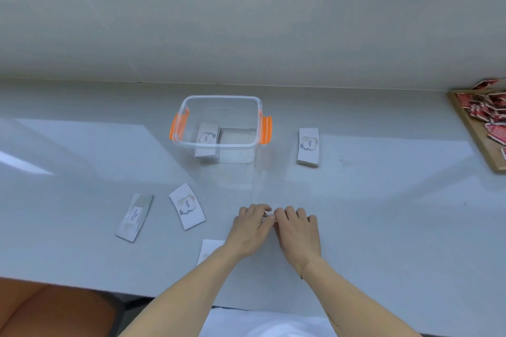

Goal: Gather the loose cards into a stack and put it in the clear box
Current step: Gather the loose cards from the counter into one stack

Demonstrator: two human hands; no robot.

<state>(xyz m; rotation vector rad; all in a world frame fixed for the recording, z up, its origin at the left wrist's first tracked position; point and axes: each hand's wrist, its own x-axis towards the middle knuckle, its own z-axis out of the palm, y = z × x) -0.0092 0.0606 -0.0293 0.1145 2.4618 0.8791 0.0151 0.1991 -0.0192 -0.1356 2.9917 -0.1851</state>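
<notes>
The clear box (219, 145) with orange latches stands open at the middle of the white counter, with one stack of white cards (207, 137) inside at its left. Another card stack (308, 146) lies to the right of the box. Loose piles lie at the left (134, 217), left of centre (187, 205), and under my left forearm (209, 249). My left hand (250, 230) and my right hand (297, 230) meet in front of the box, fingers curled around a thin stack of cards (269, 215), of which only an edge shows.
A wooden tray (476, 142) of red and white packets sits at the right edge of the counter. A pale wall rises behind the counter. A brown chair seat (54, 309) shows at the lower left, below the counter's front edge.
</notes>
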